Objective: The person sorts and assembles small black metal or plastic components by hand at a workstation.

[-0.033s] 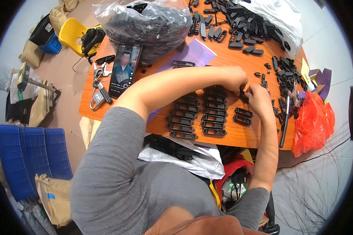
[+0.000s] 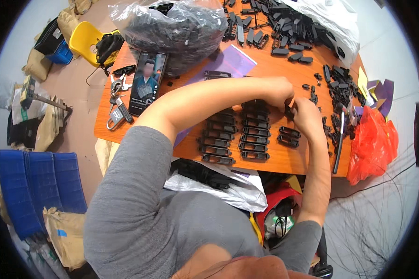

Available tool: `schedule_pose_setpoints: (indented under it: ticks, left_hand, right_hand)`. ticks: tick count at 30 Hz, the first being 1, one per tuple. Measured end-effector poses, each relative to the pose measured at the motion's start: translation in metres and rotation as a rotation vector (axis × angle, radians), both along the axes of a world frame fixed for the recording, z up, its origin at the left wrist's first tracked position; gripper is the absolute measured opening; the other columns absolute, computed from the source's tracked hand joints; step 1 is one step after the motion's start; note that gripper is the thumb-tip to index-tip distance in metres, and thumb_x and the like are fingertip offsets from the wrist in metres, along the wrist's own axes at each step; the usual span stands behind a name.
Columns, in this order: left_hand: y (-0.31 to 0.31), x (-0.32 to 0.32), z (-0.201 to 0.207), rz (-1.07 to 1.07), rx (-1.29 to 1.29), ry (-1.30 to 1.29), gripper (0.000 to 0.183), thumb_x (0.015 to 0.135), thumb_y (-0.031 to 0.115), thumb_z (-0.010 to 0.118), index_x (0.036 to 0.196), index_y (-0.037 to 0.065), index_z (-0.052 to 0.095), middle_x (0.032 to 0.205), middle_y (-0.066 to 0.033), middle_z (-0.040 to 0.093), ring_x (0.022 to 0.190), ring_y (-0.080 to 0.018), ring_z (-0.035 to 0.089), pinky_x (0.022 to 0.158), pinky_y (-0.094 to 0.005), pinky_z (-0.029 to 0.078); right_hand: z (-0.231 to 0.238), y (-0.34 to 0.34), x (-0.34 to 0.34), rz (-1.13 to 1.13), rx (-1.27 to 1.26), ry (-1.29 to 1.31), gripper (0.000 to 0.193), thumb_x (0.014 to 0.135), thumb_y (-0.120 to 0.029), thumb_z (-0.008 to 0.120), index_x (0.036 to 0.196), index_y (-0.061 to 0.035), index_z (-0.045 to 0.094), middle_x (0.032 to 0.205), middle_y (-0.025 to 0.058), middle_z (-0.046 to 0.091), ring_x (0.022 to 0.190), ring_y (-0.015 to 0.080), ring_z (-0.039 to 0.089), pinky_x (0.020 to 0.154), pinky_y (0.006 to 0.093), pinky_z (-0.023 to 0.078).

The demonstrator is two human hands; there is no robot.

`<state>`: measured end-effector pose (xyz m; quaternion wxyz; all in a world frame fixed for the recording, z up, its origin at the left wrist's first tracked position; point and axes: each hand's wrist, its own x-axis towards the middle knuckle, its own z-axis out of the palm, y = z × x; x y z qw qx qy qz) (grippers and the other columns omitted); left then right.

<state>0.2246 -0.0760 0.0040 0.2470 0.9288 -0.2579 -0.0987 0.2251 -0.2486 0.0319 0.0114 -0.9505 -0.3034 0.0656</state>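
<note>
My left hand (image 2: 278, 91) and my right hand (image 2: 307, 114) meet over the orange table (image 2: 284, 160), fingertips together on a small black plastic part (image 2: 289, 110). Just below them lie black plastic parts in two neat columns (image 2: 235, 135). Two more of these parts (image 2: 288, 136) rest to the right, under my right wrist. My left forearm reaches across the table from the left and hides part of the columns.
A phone (image 2: 146, 81) and keys (image 2: 116, 111) lie at the table's left. A clear bag of black parts (image 2: 177, 25), a purple sheet (image 2: 230, 60) and loose black parts (image 2: 284, 28) sit behind. A red bag (image 2: 372, 144) and black tool (image 2: 338, 144) are right. Blue crates (image 2: 32, 190) stand on the floor.
</note>
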Motion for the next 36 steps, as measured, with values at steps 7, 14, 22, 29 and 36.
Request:
schedule_pose_setpoints:
  ticks: [7,14,22,29,36]
  left_hand:
    - [-0.002,-0.003,0.000,0.046,0.118,-0.018,0.031,0.072,0.024,0.075,0.097,0.006,0.072,0.089,-0.0145,0.071,0.089,-0.0320,0.067,0.079,-0.0415,0.053]
    - [-0.009,-0.034,0.009,-0.043,0.037,0.034,0.036,0.079,0.026,0.069,0.110,0.007,0.069,0.096,-0.0115,0.072,0.091,-0.0294,0.068,0.081,-0.0396,0.053]
    - [0.026,0.049,0.006,0.485,0.176,-0.208,0.035,0.082,0.019,0.062,0.115,0.006,0.066,0.111,-0.0155,0.067,0.105,-0.0333,0.062,0.090,-0.0440,0.050]
    - [0.042,0.092,-0.016,0.562,0.274,-0.418,0.020,0.084,0.010,0.061,0.101,0.008,0.072,0.105,-0.0122,0.067,0.106,-0.0316,0.062,0.086,-0.0415,0.053]
    - [0.046,0.077,-0.002,0.493,0.144,-0.301,0.021,0.080,0.010,0.064,0.099,0.006,0.072,0.104,-0.0166,0.068,0.103,-0.0338,0.063,0.090,-0.0413,0.051]
  right_hand:
    - [-0.010,-0.016,0.012,-0.188,0.328,0.115,0.015,0.085,-0.020,0.065,0.092,-0.0080,0.069,0.088,0.0181,0.068,0.091,0.0341,0.066,0.075,0.0432,0.051]
    - [-0.018,-0.052,0.004,-0.012,0.347,-0.123,0.020,0.087,-0.014,0.064,0.106,-0.0109,0.069,0.100,0.0119,0.063,0.091,0.0302,0.064,0.076,0.0422,0.051]
    - [-0.029,-0.049,0.015,-0.032,0.079,-0.352,0.011,0.086,-0.011,0.065,0.093,-0.0040,0.061,0.102,0.0121,0.058,0.096,0.0293,0.060,0.076,0.0423,0.053]
    - [-0.030,-0.056,0.014,-0.217,0.679,-0.248,0.024,0.083,-0.005,0.069,0.106,-0.0066,0.064,0.100,0.0119,0.066,0.087,0.0278,0.065,0.072,0.0355,0.052]
    - [-0.024,-0.050,0.007,-0.455,0.985,0.141,0.014,0.087,-0.004,0.067,0.100,-0.0018,0.067,0.094,0.0056,0.067,0.081,0.0155,0.065,0.070,0.0320,0.052]
